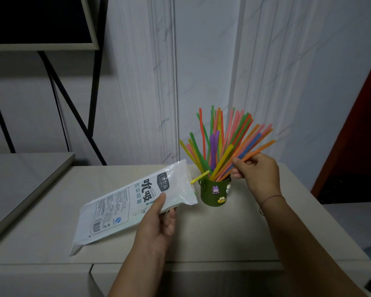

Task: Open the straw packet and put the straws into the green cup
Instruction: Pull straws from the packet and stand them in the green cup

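Your left hand (159, 219) grips the straw packet (124, 202); your right hand (258, 171) pinches straws (213, 146) in the green cup (214, 196); next, free the yellow straw (200, 177).

The straw packet (124, 202) in my left hand (159, 221) is thin plastic film, glossy and crinkled. The straws (223, 142) my right hand (259, 174) pinches are smooth plastic with a dull sheen. The green cup (210, 195) looks matt, its little charms (216, 189) shinier. The counter (223, 232) is smooth, pale and matt; the wall (287, 71) has a marbled, faintly glossy finish.
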A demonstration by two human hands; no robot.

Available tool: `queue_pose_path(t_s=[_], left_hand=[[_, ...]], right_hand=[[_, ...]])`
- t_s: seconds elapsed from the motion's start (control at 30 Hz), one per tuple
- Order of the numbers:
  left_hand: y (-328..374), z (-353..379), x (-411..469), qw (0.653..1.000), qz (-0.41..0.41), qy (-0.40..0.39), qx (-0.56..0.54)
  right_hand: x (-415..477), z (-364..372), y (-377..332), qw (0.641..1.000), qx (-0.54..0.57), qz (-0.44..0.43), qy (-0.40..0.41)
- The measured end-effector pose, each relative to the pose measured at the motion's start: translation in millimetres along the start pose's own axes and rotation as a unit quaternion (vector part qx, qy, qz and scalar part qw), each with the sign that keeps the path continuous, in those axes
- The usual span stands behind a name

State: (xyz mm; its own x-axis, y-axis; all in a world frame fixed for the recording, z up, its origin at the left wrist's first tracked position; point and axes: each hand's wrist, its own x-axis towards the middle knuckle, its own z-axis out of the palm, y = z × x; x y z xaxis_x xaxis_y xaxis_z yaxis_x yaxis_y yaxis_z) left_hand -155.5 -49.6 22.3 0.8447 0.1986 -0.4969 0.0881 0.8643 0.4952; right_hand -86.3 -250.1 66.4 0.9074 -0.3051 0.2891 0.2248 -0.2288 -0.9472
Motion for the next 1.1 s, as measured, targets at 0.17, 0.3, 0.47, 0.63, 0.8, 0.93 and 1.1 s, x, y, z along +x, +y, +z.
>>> queue_pose_path(t_s=[0.17, 0.3, 0.47, 0.63, 0.8, 0.93, 1.1], left_hand=[[-2, -1, 1, 1.000, 0.003, -0.011, 0.018], [0, -4, 2, 0.997, 0.018, -0.022, 0.070], [7, -13, 1, 0.988, 0.057, -0.041, 0.140], [13, -19, -8, 0.961, 0.132, -0.084, 0.227], [12, -19, -19, 0.908, 0.236, -0.093, 0.333], [6, -19, -21, 0.892, 0.264, -0.100, 0.352], [1, -17, -18, 0.910, 0.215, -0.124, 0.332]], right_hand=[[-2, 7, 10, 0.999, 0.021, 0.041, -0.027], [-6, 6, 16, 0.988, 0.046, 0.127, -0.078], [-18, -3, 19, 0.931, 0.064, 0.285, -0.221], [-35, 3, 21, 0.854, 0.214, 0.428, -0.207], [-57, 18, 25, 0.798, 0.286, 0.486, -0.212], [-67, 28, 22, 0.774, 0.306, 0.509, -0.221], [-70, 34, 19, 0.782, 0.311, 0.491, -0.226]])
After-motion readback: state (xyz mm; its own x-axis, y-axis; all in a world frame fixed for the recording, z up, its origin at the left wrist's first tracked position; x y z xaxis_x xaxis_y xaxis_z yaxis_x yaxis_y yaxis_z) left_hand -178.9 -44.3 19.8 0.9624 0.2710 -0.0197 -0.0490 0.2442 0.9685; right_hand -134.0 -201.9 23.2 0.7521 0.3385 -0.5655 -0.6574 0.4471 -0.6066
